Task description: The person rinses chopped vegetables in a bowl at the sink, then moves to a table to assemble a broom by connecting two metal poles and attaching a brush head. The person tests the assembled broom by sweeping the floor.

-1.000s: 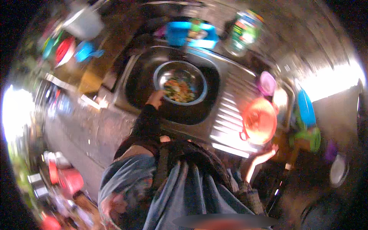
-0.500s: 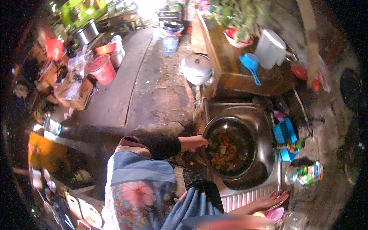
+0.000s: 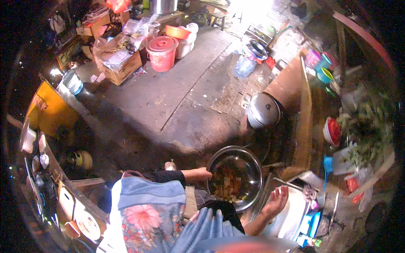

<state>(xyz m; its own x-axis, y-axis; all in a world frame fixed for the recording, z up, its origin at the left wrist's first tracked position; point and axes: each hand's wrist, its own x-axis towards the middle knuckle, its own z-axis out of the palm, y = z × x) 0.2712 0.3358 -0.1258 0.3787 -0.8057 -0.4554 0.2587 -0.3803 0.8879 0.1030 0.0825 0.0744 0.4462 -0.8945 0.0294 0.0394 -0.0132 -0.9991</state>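
A round metal bowl (image 3: 255, 168) sits in front of me, left of the sink, with orange and brown food pieces (image 3: 228, 183) in its bottom. My left hand (image 3: 202, 173) is closed on the bowl's left rim. What lies under the bowl is hidden by it. On the other side, my right hand (image 3: 275, 203) is apart from the bowl, over the near edge of the sink (image 3: 291, 213), with its fingers stretched up, a little bent, and nothing in them.
A lidded silver pot (image 3: 263, 110) stands beyond the bowl, next to a wooden counter (image 3: 301, 139). Farther left on the floor are a red lidded bucket (image 3: 162, 55) and a cardboard box (image 3: 120, 69). Blue containers (image 3: 310, 230) lie right of the sink.
My view has swung left. The bowl has come out of the sink to its left, held by my left hand. My right hand has risen from the drainboard's right end toward the bowl.
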